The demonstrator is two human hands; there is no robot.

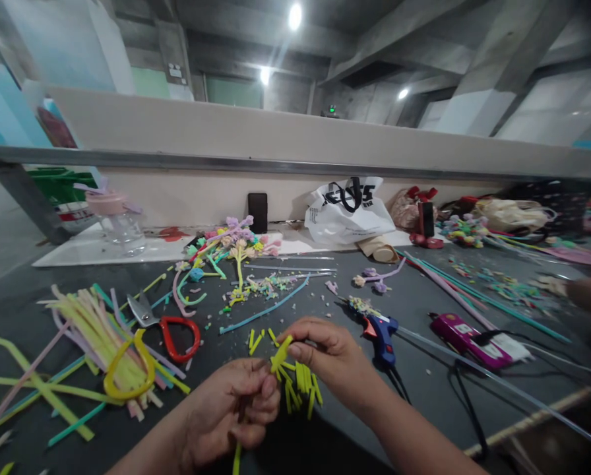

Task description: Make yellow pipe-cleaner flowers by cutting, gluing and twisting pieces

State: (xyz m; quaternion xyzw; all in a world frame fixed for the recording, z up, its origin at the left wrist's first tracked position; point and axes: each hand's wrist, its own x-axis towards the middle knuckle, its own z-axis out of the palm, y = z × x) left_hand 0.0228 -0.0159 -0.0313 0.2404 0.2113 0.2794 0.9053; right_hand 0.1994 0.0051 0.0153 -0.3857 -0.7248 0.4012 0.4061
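The head view shows the work partway along, judging by its mix of shaped and loose parts. Left of the glue gun, the left hand and right hand both pinch a yellow piece; whether it is fastened is unclear. Short strips lie cut, between the hands and the gun. Formed flowers lie beyond and left of the gun; the bundle, far left of it, appears unshaped.
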